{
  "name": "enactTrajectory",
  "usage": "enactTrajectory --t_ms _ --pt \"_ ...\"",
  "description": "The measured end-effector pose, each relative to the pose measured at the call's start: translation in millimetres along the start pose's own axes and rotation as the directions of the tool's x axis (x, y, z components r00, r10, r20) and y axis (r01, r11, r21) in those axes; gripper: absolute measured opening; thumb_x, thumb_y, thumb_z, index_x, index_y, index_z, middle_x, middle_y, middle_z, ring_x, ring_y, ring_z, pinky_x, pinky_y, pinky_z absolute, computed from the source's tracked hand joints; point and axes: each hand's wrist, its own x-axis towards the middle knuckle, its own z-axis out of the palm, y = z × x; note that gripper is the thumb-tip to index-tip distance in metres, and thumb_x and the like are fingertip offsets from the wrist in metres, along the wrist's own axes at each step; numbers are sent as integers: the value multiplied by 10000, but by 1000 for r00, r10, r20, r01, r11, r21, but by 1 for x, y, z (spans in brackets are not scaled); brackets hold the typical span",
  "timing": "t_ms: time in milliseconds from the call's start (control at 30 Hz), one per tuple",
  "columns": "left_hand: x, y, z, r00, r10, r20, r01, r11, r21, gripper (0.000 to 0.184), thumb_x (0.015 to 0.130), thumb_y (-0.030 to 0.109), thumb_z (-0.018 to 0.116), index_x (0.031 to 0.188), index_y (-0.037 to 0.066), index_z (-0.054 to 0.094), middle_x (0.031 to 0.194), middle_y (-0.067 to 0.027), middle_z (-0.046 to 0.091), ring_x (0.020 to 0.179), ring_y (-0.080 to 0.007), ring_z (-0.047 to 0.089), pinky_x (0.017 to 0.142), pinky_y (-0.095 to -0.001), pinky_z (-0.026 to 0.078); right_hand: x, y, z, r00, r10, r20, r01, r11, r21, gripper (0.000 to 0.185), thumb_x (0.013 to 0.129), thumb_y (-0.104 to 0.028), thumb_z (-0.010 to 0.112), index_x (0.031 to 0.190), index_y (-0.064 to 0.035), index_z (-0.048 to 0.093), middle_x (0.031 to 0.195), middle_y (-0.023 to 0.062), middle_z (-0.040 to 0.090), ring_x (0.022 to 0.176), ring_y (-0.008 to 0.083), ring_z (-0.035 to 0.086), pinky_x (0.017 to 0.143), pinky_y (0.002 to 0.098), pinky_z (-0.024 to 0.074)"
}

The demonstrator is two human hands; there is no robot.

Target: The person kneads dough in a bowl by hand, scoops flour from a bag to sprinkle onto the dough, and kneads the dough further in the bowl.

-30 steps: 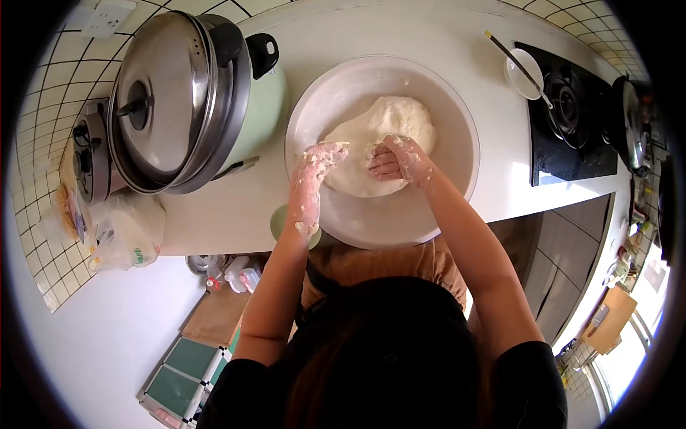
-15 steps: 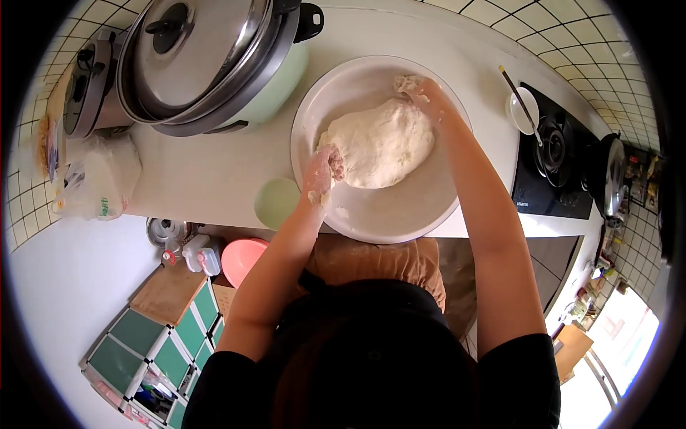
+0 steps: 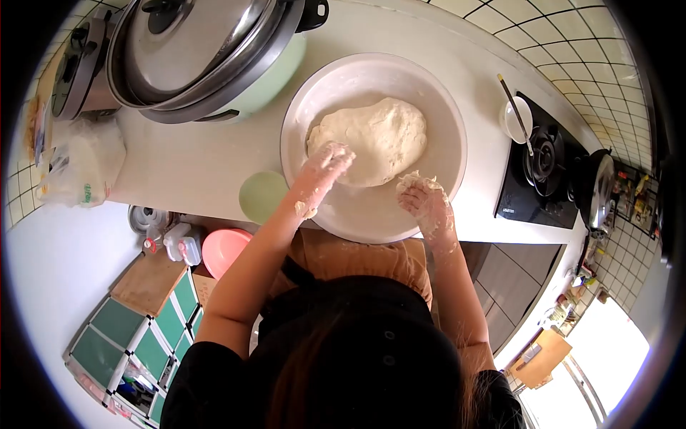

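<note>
White dough (image 3: 379, 143) lay as one broad, lumpy mound inside a wide, pale basin (image 3: 389, 218) on a light kitchen counter (image 3: 171, 168). Seen from above, the person's left hand (image 3: 326, 168) was over the mound's near left edge, its fingers bent loosely; whether they pinched or merely grazed the surface could not be told. The right hand (image 3: 426, 204), caked with sticky bits, stood apart from the mound over the basin's near right side, fingers half curled and loosely parted. Beside the basin, near the left forearm, sat a pale green bowl (image 3: 261, 196). Farther left stood a large green pot (image 3: 275, 82) with a metal lid (image 3: 221, 43); on the right, a small white bowl (image 3: 511, 123) touched a black stove (image 3: 539, 196)
</note>
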Motion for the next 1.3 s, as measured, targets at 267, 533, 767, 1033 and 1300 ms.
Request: enactTrajectory --t_ms 267,533,767,1033,1300 --pt "-3 42 43 962 12 274 -29 998 57 294 846 51 610 1138 19 595 1079 -55 603 999 -151 568 878 -302 466 15 -26 64 948 -38 314 89 985 -148 639 926 -539 397 1287 -14 442 1196 138 547 1021 249 569 894 384 439" --pt "-8 44 37 942 268 201 -333 812 480 160 863 55 585 1005 -20 584 922 -120 606 823 -188 596 716 -307 481 12 -18 51 932 -80 355 93 995 -21 639 960 -473 381 1428 -54 258 1340 196 441 1078 288 554 917 426 427" --pt "-1 25 34 916 395 75 -371 758 537 192 939 186 486 928 -6 488 805 -151 587 699 -262 555 654 -353 467 -6 -34 94 955 -60 290 152 940 -304 607 947 -489 398 1316 -10 447 1281 217 493 1117 309 531 946 417 412" --pt "-3 37 25 986 84 146 -126 941 313 347 942 309 481 812 -13 491 661 -45 509 616 -122 489 585 -300 426 -23 -26 104 948 -197 251 319 588 -743 328 923 -178 536 1175 30 570 1061 126 646 998 198 582 919 317 423" --pt "33 6 -31 997 -82 -10 83 990 112 516 899 494 524 644 46 551 586 -39 530 482 -130 465 458 -278 399 -48 -27 106 923 -374 87 324 634 -702 302 911 -206 531 1089 28 598 940 79 651 893 173 601 822 299 454"
